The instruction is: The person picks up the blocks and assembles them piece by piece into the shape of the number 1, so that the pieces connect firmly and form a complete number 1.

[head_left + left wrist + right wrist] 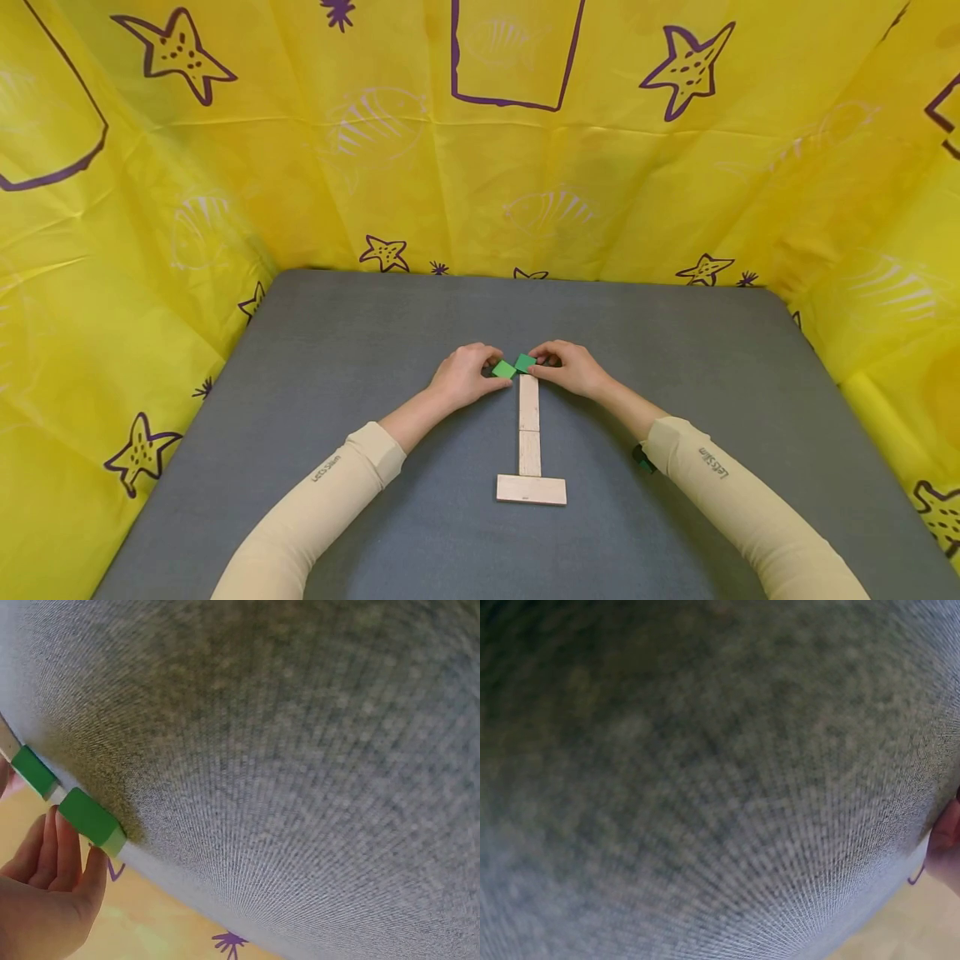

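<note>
Currently both hands are sitting at the far end of a wooden strip layout on the grey bench. Left hand is pinching the left green block, fingers curled around it; in the left wrist view the fingers are touching that same block from behind, with the other green block just beside it. Right hand is pinching the right green block, fingertips curled on it. In the right wrist view only a sliver of that hand is showing at the frame edge, the rest being blurred grey bench surface.

The two green blocks are lying close together, corners nearly meeting, right at the top of the upright wooden strip. A second strip is lying end to end below it, touching. A wider wooden block is lying crosswise at the near end, touching the second strip, forming an upside-down T.

Both arms are wearing cream sleeves. Yellow cloth with purple starfish prints is hanging around the bench on three sides.
</note>
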Demonstrator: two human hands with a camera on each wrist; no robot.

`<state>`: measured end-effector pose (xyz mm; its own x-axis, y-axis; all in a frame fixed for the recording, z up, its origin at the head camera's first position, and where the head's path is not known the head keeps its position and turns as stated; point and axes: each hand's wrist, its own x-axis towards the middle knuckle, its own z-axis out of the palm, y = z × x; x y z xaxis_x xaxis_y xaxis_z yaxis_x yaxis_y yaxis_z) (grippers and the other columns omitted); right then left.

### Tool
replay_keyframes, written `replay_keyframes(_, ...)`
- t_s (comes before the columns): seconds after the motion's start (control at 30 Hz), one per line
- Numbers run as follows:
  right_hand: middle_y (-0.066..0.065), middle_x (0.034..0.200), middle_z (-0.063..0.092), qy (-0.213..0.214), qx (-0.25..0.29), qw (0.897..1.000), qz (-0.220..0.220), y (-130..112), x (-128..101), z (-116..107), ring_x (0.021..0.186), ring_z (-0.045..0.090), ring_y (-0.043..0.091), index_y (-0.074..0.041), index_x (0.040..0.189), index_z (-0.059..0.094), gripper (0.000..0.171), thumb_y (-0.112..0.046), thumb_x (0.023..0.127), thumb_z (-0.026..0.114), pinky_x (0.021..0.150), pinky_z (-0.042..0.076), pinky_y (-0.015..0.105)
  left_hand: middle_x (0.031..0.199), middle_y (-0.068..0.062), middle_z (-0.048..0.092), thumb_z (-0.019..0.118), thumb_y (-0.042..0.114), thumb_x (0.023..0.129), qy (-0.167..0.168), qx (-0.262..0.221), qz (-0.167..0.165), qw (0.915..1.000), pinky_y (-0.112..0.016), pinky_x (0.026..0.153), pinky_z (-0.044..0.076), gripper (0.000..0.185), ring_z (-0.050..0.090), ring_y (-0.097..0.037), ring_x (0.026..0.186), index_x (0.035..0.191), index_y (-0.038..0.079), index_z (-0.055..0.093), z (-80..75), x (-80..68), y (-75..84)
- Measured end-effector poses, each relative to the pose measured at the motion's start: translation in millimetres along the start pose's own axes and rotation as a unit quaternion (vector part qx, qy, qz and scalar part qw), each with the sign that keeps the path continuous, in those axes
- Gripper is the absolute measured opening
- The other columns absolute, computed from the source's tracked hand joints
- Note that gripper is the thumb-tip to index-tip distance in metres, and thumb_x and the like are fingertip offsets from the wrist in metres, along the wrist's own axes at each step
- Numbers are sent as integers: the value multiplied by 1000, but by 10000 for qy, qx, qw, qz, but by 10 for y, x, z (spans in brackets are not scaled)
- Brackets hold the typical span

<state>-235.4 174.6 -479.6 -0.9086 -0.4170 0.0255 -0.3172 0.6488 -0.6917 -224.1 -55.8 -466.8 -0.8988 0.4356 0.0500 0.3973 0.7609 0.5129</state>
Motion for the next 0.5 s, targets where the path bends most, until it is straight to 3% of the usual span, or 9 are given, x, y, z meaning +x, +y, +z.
replay_keyframes(0.2, 1, 93, 62, 14, 20, 10000, -18, -9, -1, 1, 84, 54, 17, -8, 111, 70, 27, -25, 90, 71, 74, 45, 32, 102, -5, 66, 79, 35, 83, 96, -227, 1, 9997, -34, 80, 53, 46, 62, -19, 94, 117, 7, 68, -47, -11, 17)
replay_keyframes(0.5, 0, 92, 62, 35, 35, 10000, -46, -6, -4, 2, 83, 53, 16, -8, 110, 71, 26, -25, 90, 71, 74, 44, 32, 102, -7, 66, 79, 29, 83, 400, -628, 300, 9968, -33, 83, 53, 44, 62, -20, 95, 117, 4, 68, -68, -39, -41)
